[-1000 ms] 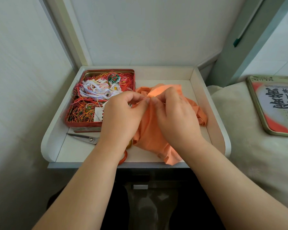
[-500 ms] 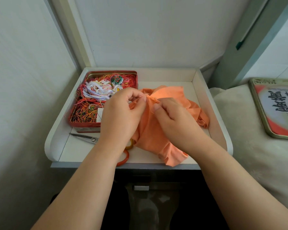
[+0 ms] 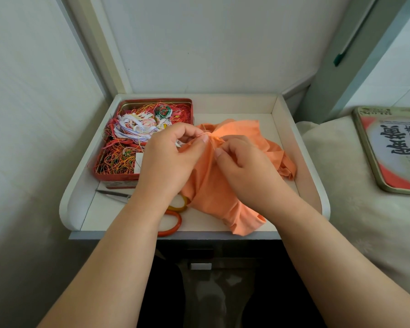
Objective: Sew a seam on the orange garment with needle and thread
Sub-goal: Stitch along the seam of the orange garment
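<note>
The orange garment [image 3: 213, 188] lies bunched on the white tray-topped stand [image 3: 291, 143], one end hanging over the front edge. My left hand [image 3: 171, 159] pinches a raised fold of the cloth between thumb and fingers. My right hand [image 3: 242, 159] is just right of it, fingers curled, pinching a thin needle [image 3: 213, 144] at the fold. A pale thread [image 3: 205, 133] runs between the two hands. The needle's tip is hidden in the cloth.
A red tin [image 3: 142, 140] full of tangled coloured threads stands at the tray's left. Scissors with orange handles [image 3: 171, 221] lie under my left wrist near the front edge. A tin lid [image 3: 393, 150] rests on the cream bedding [image 3: 355, 221] to the right. Walls close in left and behind.
My right hand has slid a little down and right, away from the left thumb, and the needle and thread now show between the hands. The left hand keeps its pinch on the fold.
</note>
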`<state>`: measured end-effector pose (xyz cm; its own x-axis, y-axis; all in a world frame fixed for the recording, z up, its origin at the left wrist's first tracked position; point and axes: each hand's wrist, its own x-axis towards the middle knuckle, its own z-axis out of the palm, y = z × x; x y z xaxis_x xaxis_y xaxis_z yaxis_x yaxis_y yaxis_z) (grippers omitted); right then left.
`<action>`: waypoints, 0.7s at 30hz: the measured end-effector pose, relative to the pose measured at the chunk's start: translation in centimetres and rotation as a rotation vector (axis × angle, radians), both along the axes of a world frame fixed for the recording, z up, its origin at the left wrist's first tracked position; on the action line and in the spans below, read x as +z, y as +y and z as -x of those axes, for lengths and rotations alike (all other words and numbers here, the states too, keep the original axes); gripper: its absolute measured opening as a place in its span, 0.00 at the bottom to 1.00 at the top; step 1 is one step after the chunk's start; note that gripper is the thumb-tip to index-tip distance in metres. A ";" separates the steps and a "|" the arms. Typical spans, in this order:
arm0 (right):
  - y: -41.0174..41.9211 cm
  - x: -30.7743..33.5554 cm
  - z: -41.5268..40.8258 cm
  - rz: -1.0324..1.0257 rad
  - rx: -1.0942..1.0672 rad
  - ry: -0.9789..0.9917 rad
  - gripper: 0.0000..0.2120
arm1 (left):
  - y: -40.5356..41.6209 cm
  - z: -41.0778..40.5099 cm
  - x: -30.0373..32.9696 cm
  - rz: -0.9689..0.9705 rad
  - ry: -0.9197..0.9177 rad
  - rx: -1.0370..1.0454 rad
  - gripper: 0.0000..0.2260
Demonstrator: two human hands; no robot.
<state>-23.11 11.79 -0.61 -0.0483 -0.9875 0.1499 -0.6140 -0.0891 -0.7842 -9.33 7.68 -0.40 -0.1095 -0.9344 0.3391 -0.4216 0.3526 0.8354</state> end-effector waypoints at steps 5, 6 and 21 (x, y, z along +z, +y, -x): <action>-0.3 0.3 0.1 0.078 -0.067 -0.065 0.08 | 0.1 0.3 0.2 -0.046 -0.030 -0.155 0.03; -0.4 0.4 0.2 0.071 -0.072 -0.073 0.09 | 0.1 0.2 0.2 -0.059 -0.017 -0.156 0.02; -1.5 1.6 4.3 -0.118 -0.225 -0.999 0.19 | -0.2 -0.3 0.0 -0.120 0.035 -0.210 0.02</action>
<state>-27.41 10.32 0.95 -0.2831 -0.9461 -0.1571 0.3296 0.0579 -0.9423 -9.02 7.48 -0.37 -0.2960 -0.9261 0.2341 -0.3197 0.3270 0.8893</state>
